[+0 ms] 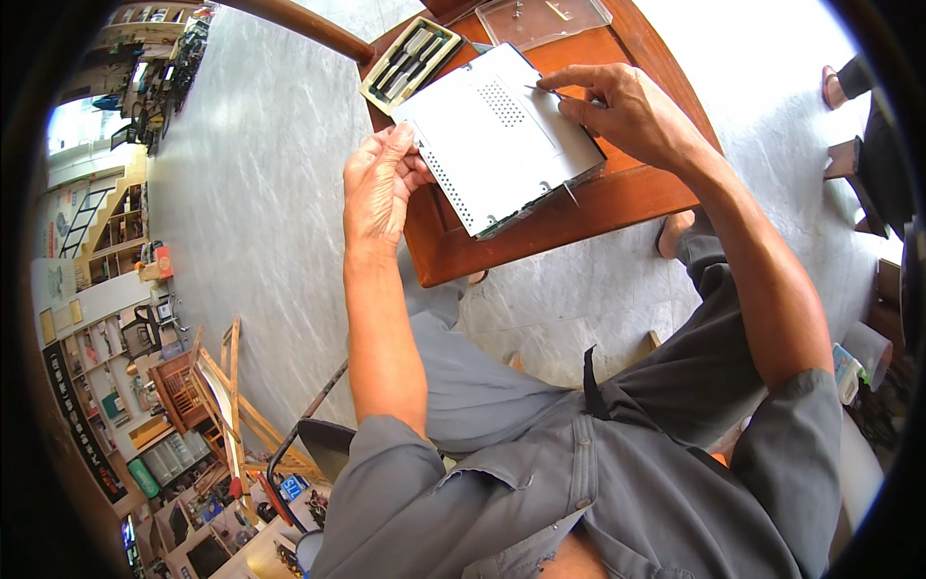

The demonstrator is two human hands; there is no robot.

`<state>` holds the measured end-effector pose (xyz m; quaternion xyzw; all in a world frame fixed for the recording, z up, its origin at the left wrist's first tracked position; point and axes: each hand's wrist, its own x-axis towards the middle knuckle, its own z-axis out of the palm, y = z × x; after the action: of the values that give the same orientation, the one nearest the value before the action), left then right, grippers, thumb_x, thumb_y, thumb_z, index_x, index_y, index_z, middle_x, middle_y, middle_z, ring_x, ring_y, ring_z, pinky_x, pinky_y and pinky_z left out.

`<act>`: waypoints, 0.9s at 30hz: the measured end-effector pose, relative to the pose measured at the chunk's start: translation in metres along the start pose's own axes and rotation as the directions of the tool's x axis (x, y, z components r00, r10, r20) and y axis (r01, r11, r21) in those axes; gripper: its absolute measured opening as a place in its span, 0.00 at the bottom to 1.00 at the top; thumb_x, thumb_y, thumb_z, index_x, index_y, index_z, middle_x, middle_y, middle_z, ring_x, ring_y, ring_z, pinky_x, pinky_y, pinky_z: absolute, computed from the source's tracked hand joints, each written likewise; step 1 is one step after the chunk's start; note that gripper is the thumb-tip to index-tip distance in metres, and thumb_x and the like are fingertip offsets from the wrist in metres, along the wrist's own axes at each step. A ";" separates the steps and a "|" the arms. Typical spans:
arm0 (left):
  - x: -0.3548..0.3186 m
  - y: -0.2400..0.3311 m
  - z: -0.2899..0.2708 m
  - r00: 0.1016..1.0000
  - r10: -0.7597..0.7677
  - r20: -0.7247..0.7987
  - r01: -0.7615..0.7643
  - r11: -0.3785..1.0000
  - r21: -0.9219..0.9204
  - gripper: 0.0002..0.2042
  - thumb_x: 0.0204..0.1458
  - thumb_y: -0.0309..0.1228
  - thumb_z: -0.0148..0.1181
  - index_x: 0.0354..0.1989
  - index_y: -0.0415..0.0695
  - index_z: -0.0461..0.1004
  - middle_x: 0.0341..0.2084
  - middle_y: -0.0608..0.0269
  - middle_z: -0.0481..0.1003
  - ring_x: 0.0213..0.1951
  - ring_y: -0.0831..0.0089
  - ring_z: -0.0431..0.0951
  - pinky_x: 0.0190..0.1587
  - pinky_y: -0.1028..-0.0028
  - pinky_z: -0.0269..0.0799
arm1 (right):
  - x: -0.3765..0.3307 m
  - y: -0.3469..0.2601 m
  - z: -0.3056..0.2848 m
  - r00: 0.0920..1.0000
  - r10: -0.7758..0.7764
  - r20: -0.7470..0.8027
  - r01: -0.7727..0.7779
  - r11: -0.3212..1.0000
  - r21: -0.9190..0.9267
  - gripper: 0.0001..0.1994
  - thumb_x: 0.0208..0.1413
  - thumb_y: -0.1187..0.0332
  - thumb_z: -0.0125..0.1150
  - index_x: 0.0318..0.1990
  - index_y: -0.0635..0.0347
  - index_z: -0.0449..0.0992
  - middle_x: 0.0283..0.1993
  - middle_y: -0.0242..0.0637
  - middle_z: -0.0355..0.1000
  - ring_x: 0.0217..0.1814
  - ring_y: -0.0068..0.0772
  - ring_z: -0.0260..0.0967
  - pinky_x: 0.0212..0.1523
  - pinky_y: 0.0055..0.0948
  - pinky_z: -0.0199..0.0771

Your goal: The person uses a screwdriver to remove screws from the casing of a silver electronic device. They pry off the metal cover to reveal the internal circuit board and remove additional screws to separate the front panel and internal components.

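A flat white metal case (526, 154) with rows of vent holes lies tilted on a reddish-brown wooden stool top (463, 253). My left hand (381, 183) grips its left edge, thumb on top and fingers curled at the side. Over the far right edge is my right hand (617, 108), its fingers closed around a small thin pointed tool (542, 90); the exact kind is hard to see. Green circuit board shows along the near edge of the case, where a thin metal piece (570, 193) sticks out.
Beyond the case sits a tool box (413, 60) with several slim drivers. A clear plastic tray (545, 19) with small metal parts is at the far edge. A wooden rail (299, 27) crosses the upper left. Another person's foot (831, 87) is at right.
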<state>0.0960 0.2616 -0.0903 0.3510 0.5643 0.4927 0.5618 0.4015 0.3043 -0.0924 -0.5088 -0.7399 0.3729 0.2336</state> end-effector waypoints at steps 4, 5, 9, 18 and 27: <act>-0.012 -0.002 0.003 0.998 -0.040 0.050 0.040 0.999 0.001 0.14 0.64 0.34 0.63 0.50 0.37 0.74 0.40 0.59 0.81 0.38 0.74 0.83 0.40 0.73 0.82 | 0.000 -0.003 0.000 1.000 0.023 0.018 -0.023 1.000 -0.010 0.17 0.65 0.65 0.62 0.60 0.50 0.80 0.45 0.51 0.82 0.43 0.41 0.83 0.47 0.38 0.84; -0.013 -0.001 0.002 0.997 -0.047 0.067 0.047 0.999 0.007 0.14 0.64 0.34 0.63 0.51 0.37 0.74 0.41 0.59 0.81 0.38 0.73 0.83 0.40 0.72 0.82 | 0.000 -0.003 0.000 1.000 0.015 0.015 -0.015 1.000 -0.015 0.17 0.65 0.65 0.62 0.60 0.50 0.80 0.45 0.52 0.82 0.43 0.42 0.83 0.47 0.38 0.84; -0.014 -0.003 0.006 0.995 -0.046 0.087 0.047 0.999 -0.011 0.14 0.65 0.34 0.61 0.52 0.38 0.73 0.40 0.59 0.81 0.37 0.74 0.83 0.41 0.71 0.83 | -0.001 -0.002 0.001 1.000 -0.024 -0.019 0.024 1.000 -0.009 0.16 0.65 0.65 0.62 0.59 0.52 0.80 0.45 0.52 0.82 0.43 0.42 0.83 0.48 0.37 0.84; -0.022 0.009 0.011 0.999 -0.004 0.038 0.015 0.957 -0.290 0.13 0.65 0.31 0.60 0.54 0.40 0.72 0.44 0.61 0.80 0.44 0.74 0.82 0.51 0.69 0.81 | 0.004 0.000 -0.007 0.993 -0.081 -0.090 0.091 0.990 0.108 0.18 0.68 0.55 0.59 0.50 0.60 0.83 0.32 0.40 0.82 0.34 0.28 0.80 0.37 0.31 0.81; -0.012 0.018 0.014 0.980 0.191 0.062 -0.150 0.903 -0.402 0.12 0.65 0.32 0.60 0.54 0.43 0.75 0.44 0.62 0.81 0.43 0.73 0.83 0.42 0.72 0.83 | 0.001 -0.025 -0.022 0.999 -0.031 -0.020 0.034 0.612 0.790 0.24 0.65 0.44 0.62 0.42 0.59 0.80 0.29 0.27 0.78 0.17 0.09 0.48 0.17 0.14 0.50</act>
<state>0.1086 0.2569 -0.0678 0.3027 0.3915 0.6255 0.6032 0.4022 0.3064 -0.0591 -0.3414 -0.5090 0.6550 0.4419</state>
